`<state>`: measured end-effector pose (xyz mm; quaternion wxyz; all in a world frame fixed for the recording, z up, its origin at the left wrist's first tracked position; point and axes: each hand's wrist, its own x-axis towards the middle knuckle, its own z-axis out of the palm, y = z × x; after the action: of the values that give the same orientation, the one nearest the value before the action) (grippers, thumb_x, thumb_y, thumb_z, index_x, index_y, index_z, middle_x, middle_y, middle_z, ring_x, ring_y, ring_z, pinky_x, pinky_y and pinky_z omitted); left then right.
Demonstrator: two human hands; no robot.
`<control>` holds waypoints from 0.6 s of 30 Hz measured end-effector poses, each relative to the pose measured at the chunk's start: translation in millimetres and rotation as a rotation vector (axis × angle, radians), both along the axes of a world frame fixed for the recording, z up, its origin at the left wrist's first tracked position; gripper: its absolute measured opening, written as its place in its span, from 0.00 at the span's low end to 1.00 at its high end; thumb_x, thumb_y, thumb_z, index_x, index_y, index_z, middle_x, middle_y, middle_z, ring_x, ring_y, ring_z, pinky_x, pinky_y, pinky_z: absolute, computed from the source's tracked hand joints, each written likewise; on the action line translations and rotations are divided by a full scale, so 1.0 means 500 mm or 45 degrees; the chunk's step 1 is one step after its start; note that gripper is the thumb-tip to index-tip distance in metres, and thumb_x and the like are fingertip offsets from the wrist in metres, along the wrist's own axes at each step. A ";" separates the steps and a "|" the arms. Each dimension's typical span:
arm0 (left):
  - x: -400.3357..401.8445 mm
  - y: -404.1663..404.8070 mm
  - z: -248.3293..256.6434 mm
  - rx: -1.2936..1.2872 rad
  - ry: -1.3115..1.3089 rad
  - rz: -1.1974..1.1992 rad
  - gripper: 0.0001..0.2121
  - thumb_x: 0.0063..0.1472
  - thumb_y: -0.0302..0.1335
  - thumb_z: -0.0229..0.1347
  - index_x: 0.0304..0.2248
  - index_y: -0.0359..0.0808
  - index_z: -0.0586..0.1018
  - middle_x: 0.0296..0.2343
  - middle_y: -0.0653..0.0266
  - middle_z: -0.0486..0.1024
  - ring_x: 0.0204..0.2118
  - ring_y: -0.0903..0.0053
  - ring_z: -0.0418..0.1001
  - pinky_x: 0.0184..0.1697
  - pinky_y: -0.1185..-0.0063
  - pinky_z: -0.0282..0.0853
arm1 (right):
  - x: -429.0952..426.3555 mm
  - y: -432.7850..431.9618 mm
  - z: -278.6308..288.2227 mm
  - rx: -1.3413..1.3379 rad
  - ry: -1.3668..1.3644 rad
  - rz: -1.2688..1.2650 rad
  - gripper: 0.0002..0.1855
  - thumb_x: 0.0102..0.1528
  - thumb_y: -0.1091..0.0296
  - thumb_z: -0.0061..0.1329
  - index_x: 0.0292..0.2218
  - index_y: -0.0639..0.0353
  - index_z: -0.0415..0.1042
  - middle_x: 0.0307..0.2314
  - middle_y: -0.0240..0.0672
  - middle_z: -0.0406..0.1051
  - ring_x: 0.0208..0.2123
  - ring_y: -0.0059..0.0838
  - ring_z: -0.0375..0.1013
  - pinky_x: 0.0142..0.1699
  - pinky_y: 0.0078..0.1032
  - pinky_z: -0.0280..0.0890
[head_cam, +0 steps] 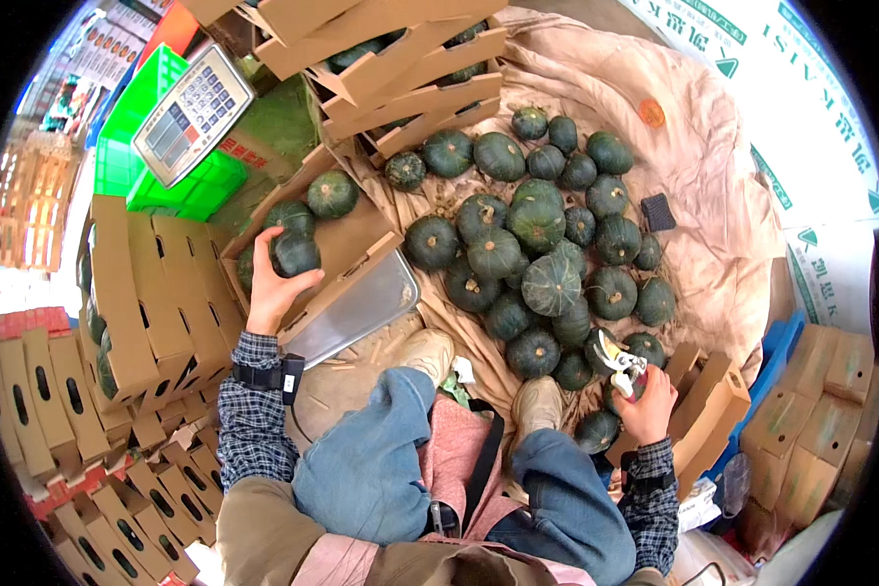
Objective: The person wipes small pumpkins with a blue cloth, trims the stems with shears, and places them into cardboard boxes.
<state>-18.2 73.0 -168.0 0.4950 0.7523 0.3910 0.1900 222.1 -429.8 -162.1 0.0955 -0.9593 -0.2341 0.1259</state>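
Note:
My left hand (pixel 273 282) grips a dark green squash (pixel 295 253) over an open cardboard box (pixel 348 234), which holds several more squashes along its left side. That box rests on the metal platform of a scale (pixel 366 300). In my right hand (pixel 648 406) is a pair of pruning shears (pixel 619 360), held at the near right edge of the squash pile. The loose squashes (pixel 551 284) lie heaped on a beige cloth (pixel 710 198). Some have short cut stems. A dark folded cloth (pixel 658 212) lies right of the pile.
The scale's keypad display (pixel 193 116) stands upper left beside a green plastic crate (pixel 190 192). Stacked cardboard boxes rise at the left (pixel 135 293) and top (pixel 410 80), some holding squashes. White printed cartons (pixel 813 110) stand at the upper right, brown boxes (pixel 806 432) at the lower right.

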 end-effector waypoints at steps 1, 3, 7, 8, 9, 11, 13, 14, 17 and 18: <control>0.026 -0.012 0.019 0.054 -0.058 -0.047 0.37 0.40 0.22 0.66 0.49 0.37 0.60 0.40 0.62 0.68 0.40 0.75 0.70 0.44 0.78 0.68 | 0.005 0.001 -0.006 -0.009 0.047 -0.029 0.28 0.36 0.59 0.59 0.38 0.61 0.64 0.30 0.37 0.67 0.37 0.39 0.66 0.45 0.36 0.57; 0.118 -0.037 0.037 0.174 -0.163 -0.202 0.37 0.41 0.26 0.67 0.51 0.36 0.60 0.43 0.59 0.64 0.46 0.72 0.66 0.50 0.76 0.63 | 0.011 0.021 -0.010 0.225 0.334 -0.211 0.26 0.37 0.62 0.60 0.36 0.66 0.66 0.26 0.40 0.70 0.28 0.35 0.70 0.35 0.29 0.64; 0.335 -0.091 -0.023 0.664 0.023 -0.630 0.38 0.39 0.35 0.65 0.52 0.42 0.62 0.47 0.49 0.59 0.49 0.52 0.60 0.52 0.64 0.60 | 0.016 0.082 0.007 0.534 0.616 -0.309 0.25 0.39 0.68 0.60 0.39 0.67 0.67 0.26 0.35 0.71 0.27 0.21 0.67 0.36 0.21 0.64; 0.372 -0.113 -0.048 0.656 0.194 -0.601 0.39 0.39 0.34 0.65 0.53 0.47 0.61 0.48 0.48 0.57 0.47 0.47 0.60 0.51 0.61 0.61 | 0.017 0.095 0.010 0.546 0.604 -0.282 0.25 0.39 0.69 0.60 0.39 0.67 0.67 0.26 0.35 0.71 0.28 0.22 0.68 0.36 0.21 0.64; 0.406 -0.129 -0.073 0.524 0.283 -0.569 0.39 0.41 0.36 0.65 0.53 0.48 0.59 0.48 0.45 0.55 0.48 0.43 0.59 0.52 0.59 0.60 | 0.016 0.106 0.013 0.558 0.590 -0.260 0.26 0.39 0.69 0.60 0.40 0.67 0.67 0.27 0.35 0.71 0.29 0.22 0.68 0.37 0.21 0.64; 0.444 -0.142 -0.152 0.325 0.181 -0.505 0.39 0.44 0.38 0.64 0.55 0.49 0.57 0.50 0.42 0.54 0.51 0.40 0.57 0.53 0.59 0.59 | 0.018 0.104 0.008 0.509 0.557 -0.254 0.27 0.38 0.69 0.61 0.40 0.66 0.67 0.27 0.37 0.71 0.30 0.24 0.69 0.38 0.22 0.65; 0.453 -0.165 -0.171 0.424 0.191 -0.548 0.40 0.50 0.40 0.60 0.58 0.43 0.53 0.54 0.34 0.47 0.52 0.36 0.56 0.54 0.59 0.59 | 0.020 0.086 0.004 0.428 0.569 -0.290 0.27 0.38 0.66 0.61 0.39 0.66 0.66 0.28 0.39 0.71 0.31 0.28 0.70 0.38 0.25 0.65; 0.438 -0.184 -0.179 0.515 0.268 -0.593 0.40 0.50 0.41 0.60 0.58 0.41 0.53 0.54 0.32 0.48 0.50 0.36 0.58 0.52 0.59 0.61 | 0.022 0.074 -0.004 0.416 0.529 -0.307 0.27 0.38 0.66 0.61 0.40 0.66 0.66 0.29 0.40 0.71 0.31 0.30 0.70 0.39 0.26 0.65; 0.392 -0.264 -0.113 0.503 0.475 -0.854 0.41 0.48 0.47 0.60 0.58 0.43 0.55 0.46 0.36 0.59 0.43 0.40 0.65 0.45 0.59 0.67 | 0.018 0.043 -0.024 0.381 0.497 -0.439 0.29 0.39 0.61 0.61 0.40 0.65 0.65 0.31 0.43 0.70 0.35 0.37 0.70 0.41 0.29 0.64; 0.393 -0.271 -0.111 0.536 0.604 -0.946 0.40 0.46 0.46 0.62 0.56 0.45 0.57 0.43 0.39 0.59 0.42 0.43 0.66 0.44 0.60 0.67 | 0.016 0.044 -0.029 0.342 0.482 -0.425 0.29 0.38 0.61 0.61 0.39 0.66 0.65 0.31 0.43 0.70 0.34 0.37 0.70 0.40 0.30 0.64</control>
<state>178.2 -62.7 -223.4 0.2636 0.9473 0.1510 -0.1011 229.9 -407.9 -176.7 0.2833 -0.9227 -0.0657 0.2532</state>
